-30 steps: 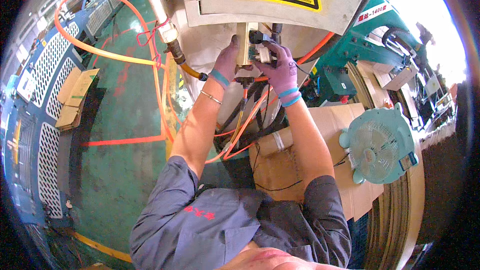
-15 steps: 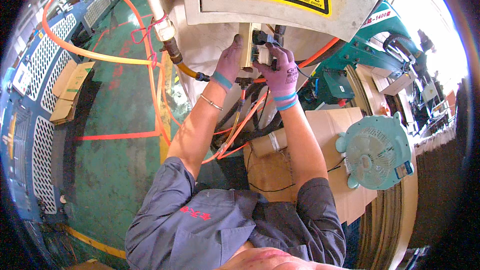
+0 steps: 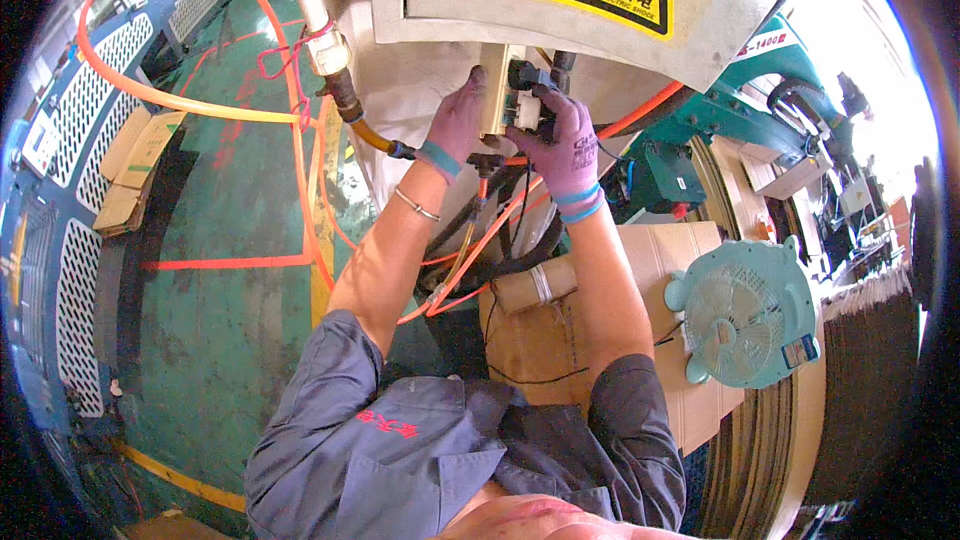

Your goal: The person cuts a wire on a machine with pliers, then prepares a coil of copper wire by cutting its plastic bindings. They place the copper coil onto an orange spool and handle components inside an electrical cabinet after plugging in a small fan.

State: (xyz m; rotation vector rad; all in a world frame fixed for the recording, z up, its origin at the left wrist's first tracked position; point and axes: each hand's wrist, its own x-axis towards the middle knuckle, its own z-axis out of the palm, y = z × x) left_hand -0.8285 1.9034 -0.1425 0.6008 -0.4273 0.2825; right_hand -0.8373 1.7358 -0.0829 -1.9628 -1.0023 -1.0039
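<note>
Below a grey metal cabinet is a cream-coloured power strip, held upright. My left hand, in a purple glove, is closed on its left edge, with the thumb along the side and the other fingers hidden behind. On the strip's right side sit a black plug and, below it, a white plug. Gloved in purple too, my right hand has its thumb and fingers closed around the white plug. Its fingertips look dark. Whether the white plug is fully seated I cannot tell.
Orange hoses loop on the left and run below my hands. A white pipe stands left of the cabinet. To the right, a teal fan rests on cardboard. A green machine stands beyond. Blue perforated panels line the left.
The view has shifted slightly. Both hands stay at the power strip with much the same grip; the right wrist has turned a little.
</note>
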